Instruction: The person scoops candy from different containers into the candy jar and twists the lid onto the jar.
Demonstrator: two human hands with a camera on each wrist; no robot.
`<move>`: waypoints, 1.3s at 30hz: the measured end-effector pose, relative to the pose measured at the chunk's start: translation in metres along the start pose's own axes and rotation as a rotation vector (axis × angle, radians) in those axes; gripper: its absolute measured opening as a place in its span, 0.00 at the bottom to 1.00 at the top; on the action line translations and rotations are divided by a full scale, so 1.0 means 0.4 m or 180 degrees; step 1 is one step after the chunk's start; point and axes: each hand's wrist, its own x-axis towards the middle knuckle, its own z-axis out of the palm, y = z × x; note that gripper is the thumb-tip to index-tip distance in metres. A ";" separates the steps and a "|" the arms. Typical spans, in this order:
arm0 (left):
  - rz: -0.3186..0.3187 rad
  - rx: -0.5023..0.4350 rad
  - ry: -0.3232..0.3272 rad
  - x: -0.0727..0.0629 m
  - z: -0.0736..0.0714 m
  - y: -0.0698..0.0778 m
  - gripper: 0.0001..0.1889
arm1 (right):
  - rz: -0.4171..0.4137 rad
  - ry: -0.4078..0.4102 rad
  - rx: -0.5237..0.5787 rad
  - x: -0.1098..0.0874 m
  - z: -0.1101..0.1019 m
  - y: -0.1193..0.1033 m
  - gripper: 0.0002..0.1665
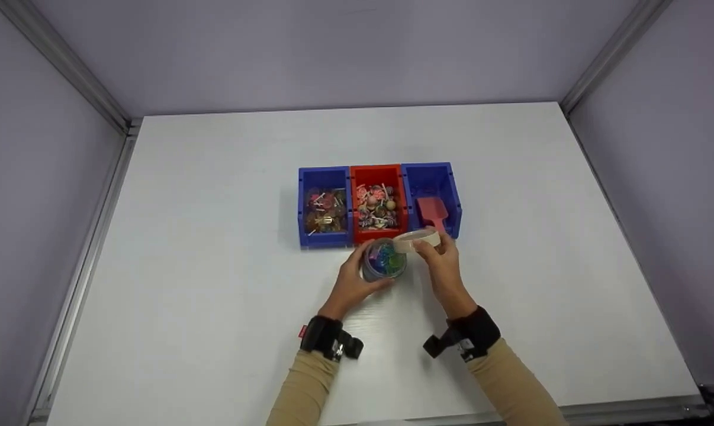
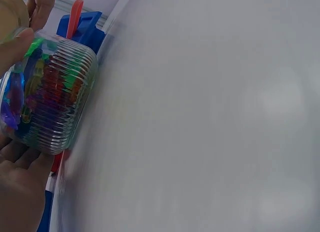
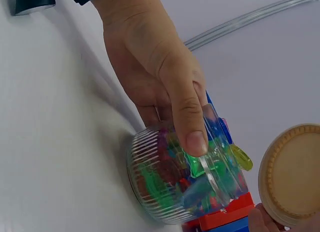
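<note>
A clear ribbed jar (image 3: pixel 160 187) full of colourful translucent pieces stands on the white table, and its mouth is uncovered. My left hand (image 1: pixel 352 283) grips the jar round its side, with the thumb on the near side in the head view. A cream round lid (image 1: pixel 417 240) is pinched between the thumb and fingers of my right hand (image 1: pixel 444 269). The lid is held tilted, just right of the jar's mouth and a little above it. A yellow-green piece (image 3: pixel 241 157) sticks out past the rim in the right wrist view.
Behind the jar, three joined bins stand in a row. The left blue bin (image 1: pixel 302 207) and the red bin (image 1: pixel 405 204) contain lollipops and wrapped candies. A pink scoop (image 1: pixel 433 209) lies in the right blue bin (image 1: pixel 453 201). Grey walls surround the table (image 1: pixel 203 284).
</note>
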 end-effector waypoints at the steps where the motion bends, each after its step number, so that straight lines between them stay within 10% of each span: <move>1: 0.0001 0.0006 0.0004 0.000 0.000 0.000 0.48 | -0.0020 0.0021 0.0011 0.001 0.006 0.004 0.35; 13: -0.0055 0.0073 0.0007 0.006 0.002 -0.001 0.49 | -0.0257 0.0281 0.0041 0.002 0.058 0.050 0.35; 39: 0.0180 -0.0052 0.0154 0.006 0.000 -0.007 0.46 | -0.1707 -0.0480 -0.1148 -0.005 0.033 0.142 0.48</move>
